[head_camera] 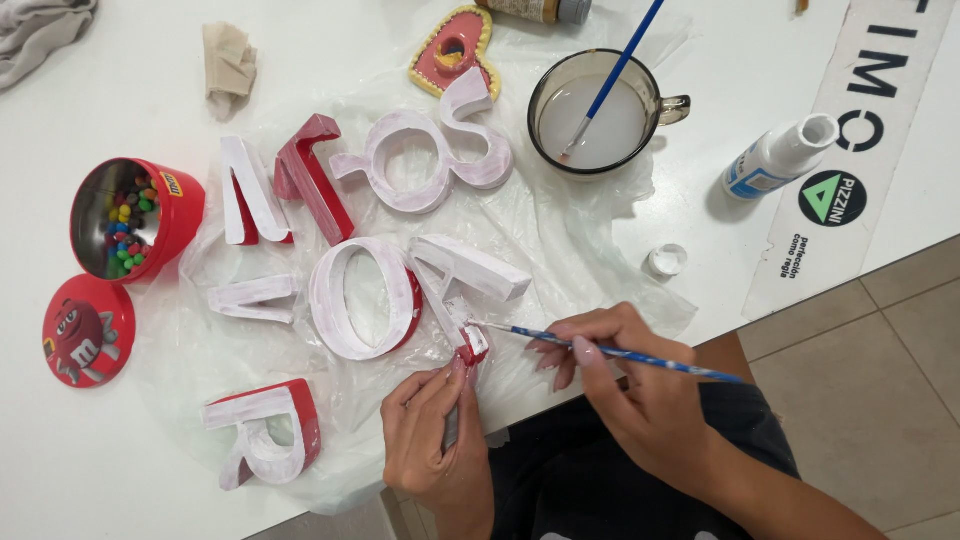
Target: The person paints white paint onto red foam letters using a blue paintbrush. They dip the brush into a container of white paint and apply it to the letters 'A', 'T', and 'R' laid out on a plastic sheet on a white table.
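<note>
My right hand (630, 375) pinches a thin blue-handled paintbrush (610, 352), thumb and fingers closed round the shaft, bristles out at nine o'clock and touching the small red block letter half coated in white paint (472, 345). My left hand (435, 440) comes up from six o'clock, fingers pressed together around the lower end of that same letter, steadying it right at the table's edge.

Just beyond, at eleven o'clock from the brush tip, lies a white-painted angular letter (470, 270), and beside it, at nine o'clock, a big oval letter, white over red (362, 298). At seven o'clock sits a white-faced letter with red sides (262, 432). Farther up, at twelve o'clock, a curly white-painted letter (430, 150); to its left a still-red slanted letter (312, 172) and more whitened ones. All of them rest on a crumpled sheet of clear plastic (560, 240) spread over the white table (60, 470).

At one o'clock, a dark glass mug of white paint (600, 125) with a second blue brush (615, 75) standing in it. At two o'clock, a white squeeze bottle lying open (775, 160), its small white cap (667, 260) nearby. Far out at nine o'clock, a red tin of coloured candies (135, 218), its round red lid (88, 330) just below it.
</note>
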